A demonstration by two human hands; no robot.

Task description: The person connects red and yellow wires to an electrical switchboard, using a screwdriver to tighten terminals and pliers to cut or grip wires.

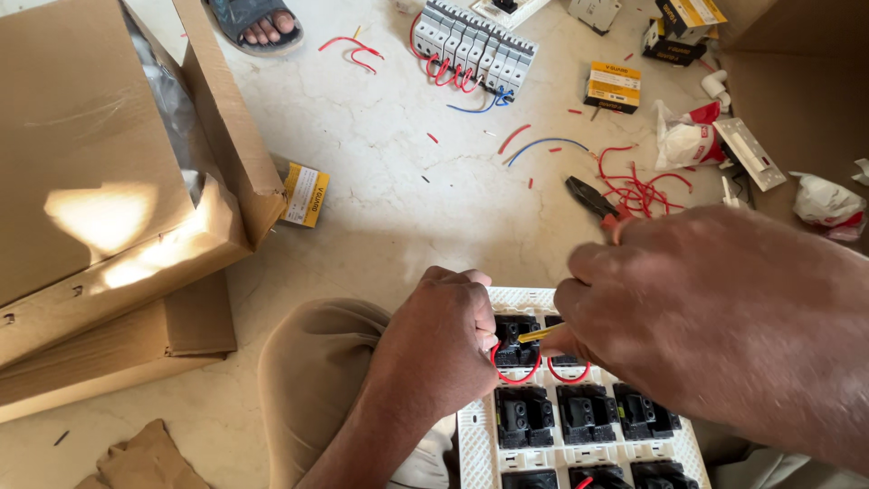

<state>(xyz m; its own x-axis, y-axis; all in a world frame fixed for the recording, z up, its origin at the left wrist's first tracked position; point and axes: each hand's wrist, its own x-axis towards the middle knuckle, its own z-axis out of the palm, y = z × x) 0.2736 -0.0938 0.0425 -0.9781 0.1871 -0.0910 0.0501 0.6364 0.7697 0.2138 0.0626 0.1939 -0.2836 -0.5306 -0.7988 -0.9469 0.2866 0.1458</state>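
A white switch plate [474, 440] lies back-up on my lap, with several black switch modules [523, 417] set in it. My left hand [439, 340] grips the plate's upper left corner and pinches a short red wire loop [512, 376] at the top module. My right hand [688, 317] is closed around a yellow-handled screwdriver [538, 334], whose tip points into that top module beside the left thumb. A second red loop [568, 375] hangs under the right hand.
A large open cardboard box [109, 181] fills the left. On the marble floor lie pliers [590, 197], a red wire tangle [639, 190], a row of circuit breakers [472, 45], small yellow boxes [613, 86] and wire scraps. Another person's sandalled foot [262, 25] is at the top.
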